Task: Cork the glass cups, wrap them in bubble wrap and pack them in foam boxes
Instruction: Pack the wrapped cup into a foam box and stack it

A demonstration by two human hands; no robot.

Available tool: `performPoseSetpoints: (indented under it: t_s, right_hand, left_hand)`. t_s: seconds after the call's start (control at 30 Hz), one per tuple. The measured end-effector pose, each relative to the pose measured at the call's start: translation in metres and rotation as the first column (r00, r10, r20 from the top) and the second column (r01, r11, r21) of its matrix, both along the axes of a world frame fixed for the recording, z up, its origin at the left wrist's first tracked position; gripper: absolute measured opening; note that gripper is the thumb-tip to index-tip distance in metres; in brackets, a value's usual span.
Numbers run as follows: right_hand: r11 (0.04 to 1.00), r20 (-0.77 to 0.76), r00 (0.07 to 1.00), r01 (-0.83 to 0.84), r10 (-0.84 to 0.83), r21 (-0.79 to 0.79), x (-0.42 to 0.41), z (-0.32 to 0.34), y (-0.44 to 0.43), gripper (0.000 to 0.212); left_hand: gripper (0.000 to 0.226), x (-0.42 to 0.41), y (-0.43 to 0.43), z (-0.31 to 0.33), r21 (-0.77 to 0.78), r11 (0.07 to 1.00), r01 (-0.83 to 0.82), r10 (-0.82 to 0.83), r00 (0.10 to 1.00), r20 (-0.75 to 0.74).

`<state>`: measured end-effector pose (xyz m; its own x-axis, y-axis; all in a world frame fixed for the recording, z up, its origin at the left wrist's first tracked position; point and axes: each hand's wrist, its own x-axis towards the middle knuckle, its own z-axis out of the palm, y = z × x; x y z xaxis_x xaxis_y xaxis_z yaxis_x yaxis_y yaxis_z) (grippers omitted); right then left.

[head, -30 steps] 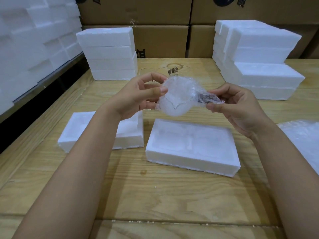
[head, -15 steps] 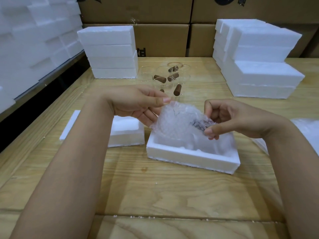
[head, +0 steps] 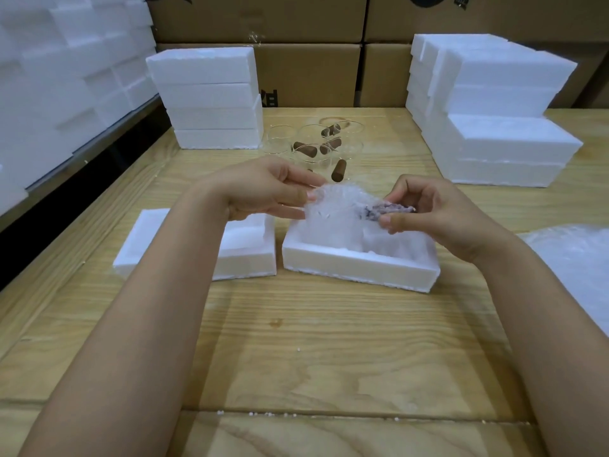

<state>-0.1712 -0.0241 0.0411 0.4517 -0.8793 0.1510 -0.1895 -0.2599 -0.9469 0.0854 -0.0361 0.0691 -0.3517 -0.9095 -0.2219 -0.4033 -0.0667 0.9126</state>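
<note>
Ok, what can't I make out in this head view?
Head view only.
Clear bubble-wrap bundle: its contents are blurred by the wrap.
Floor of the open white foam box: hidden by the bundle and near wall.
Clear glass cups behind: overlapping, count unclear.
Loose bubble-wrap sheet: cut by right edge.

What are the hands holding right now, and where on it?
Both hold the bubble-wrapped glass cup at the open foam box. The left hand pinches the wrap at its left end; the right hand pinches the corked end on the right.
</note>
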Motion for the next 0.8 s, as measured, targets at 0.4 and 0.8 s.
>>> performPoseSetpoints:
  t_s: [0.4, 0.8]
  right_hand:
    - [0.991, -0.313, 0.946, 0.049, -0.087, -0.128, 0.005, -0.007, -0.002, 0.021]
    - [0.927, -0.365, 0.889, 0.146, -0.276, -0.345, 0.009, -0.018, -0.003, 0.017]
  left_hand:
    - [0.028, -0.007, 0.001, -0.002, -0.146, 0.987, -0.069, 0.084, 0.991, 0.1]
    - [0.024, -0.001, 0.0, -0.004, -0.147, 0.989, -0.035, 0.054, 0.991, 0.126]
